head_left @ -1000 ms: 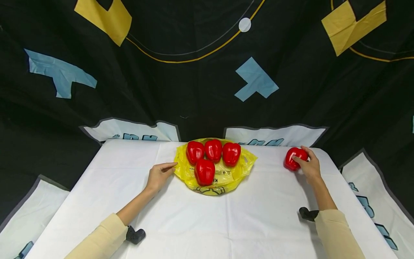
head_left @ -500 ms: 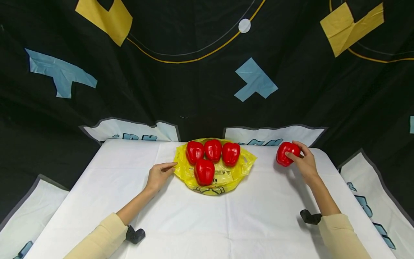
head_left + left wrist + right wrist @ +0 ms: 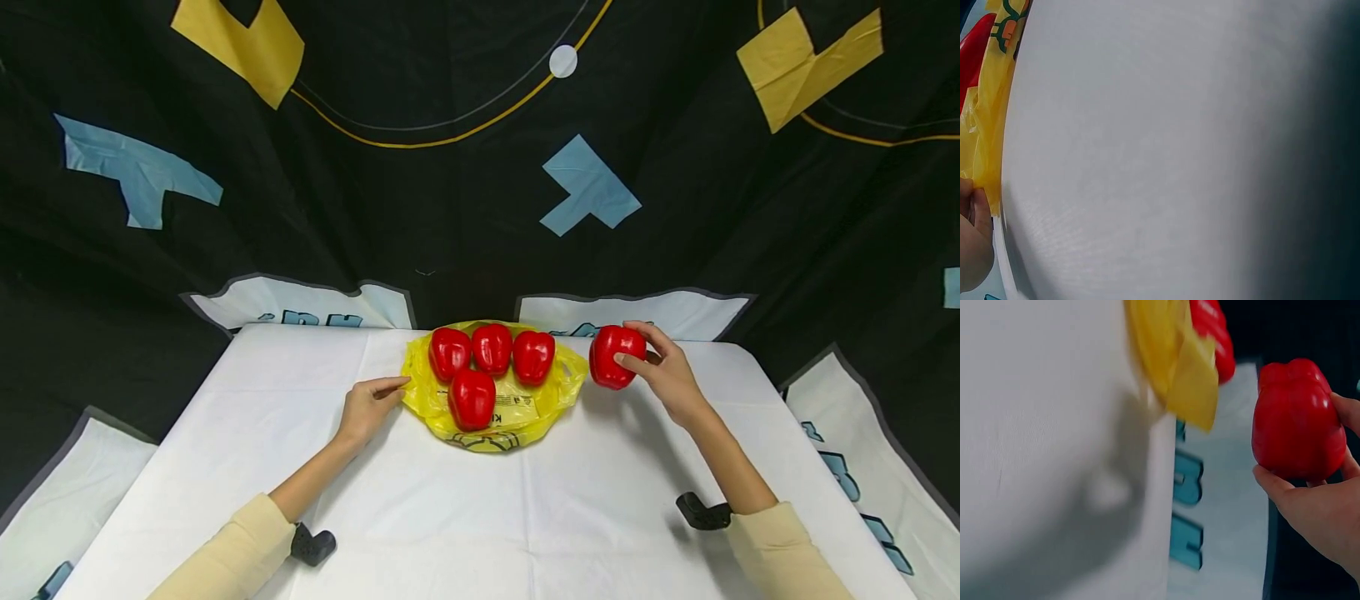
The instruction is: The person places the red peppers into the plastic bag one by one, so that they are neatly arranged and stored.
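Observation:
My right hand (image 3: 667, 375) grips a glossy red bell pepper (image 3: 615, 357) between thumb and fingers, just right of the yellow plastic bag (image 3: 555, 412). In the right wrist view the held bell pepper (image 3: 1299, 422) hangs above the table, its shadow falling on the cloth. Several more red bell peppers sit on the bag: three in a row at the back and a front pepper (image 3: 472, 400) nearer me. At the bag's left edge my left hand (image 3: 367, 410) pinches the plastic between thumb and fingers. The left wrist view shows those fingertips (image 3: 982, 206) on the yellow plastic.
A white cloth (image 3: 420, 517) covers the table under the bag. Close behind its far edge hangs a black backdrop (image 3: 450, 225) with blue and gold patches. Each wrist carries a black camera mount, such as the right mount (image 3: 702, 512).
The right hand has lifted the bell pepper from the table's far right and carried it left, close to the bag. The left hand and the bag have stayed in place.

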The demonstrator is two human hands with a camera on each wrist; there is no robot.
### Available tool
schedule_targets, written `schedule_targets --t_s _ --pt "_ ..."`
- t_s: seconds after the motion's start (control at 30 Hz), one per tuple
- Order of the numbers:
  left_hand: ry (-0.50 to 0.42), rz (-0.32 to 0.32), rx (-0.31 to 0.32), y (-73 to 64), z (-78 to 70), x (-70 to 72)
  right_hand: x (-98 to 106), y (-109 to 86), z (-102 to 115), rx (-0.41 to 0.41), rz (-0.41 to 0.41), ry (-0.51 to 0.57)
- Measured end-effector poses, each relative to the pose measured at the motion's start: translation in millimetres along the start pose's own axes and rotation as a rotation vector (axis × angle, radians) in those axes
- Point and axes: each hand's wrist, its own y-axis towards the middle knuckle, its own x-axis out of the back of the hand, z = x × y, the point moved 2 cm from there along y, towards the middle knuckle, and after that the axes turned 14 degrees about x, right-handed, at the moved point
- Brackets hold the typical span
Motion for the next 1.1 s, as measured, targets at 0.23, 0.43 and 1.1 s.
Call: schedule_targets --t_s 0.23,0.43,1.1 --pt "0.000 -0.002 -0.004 -0.5 -0.1 -0.6 -31.9 -1.1 10.0 0.031 0.096 0.044" --pt "0.004 -0.003 -0.012 0.0 -0.7 -0.8 -55.6 -4.2 11.8 0.056 0.156 0.065" --pt "-0.001 -0.008 -0.051 -0.5 -2.4 -0.1 -107.7 -3.6 -6.6 0.018 0.203 0.103"
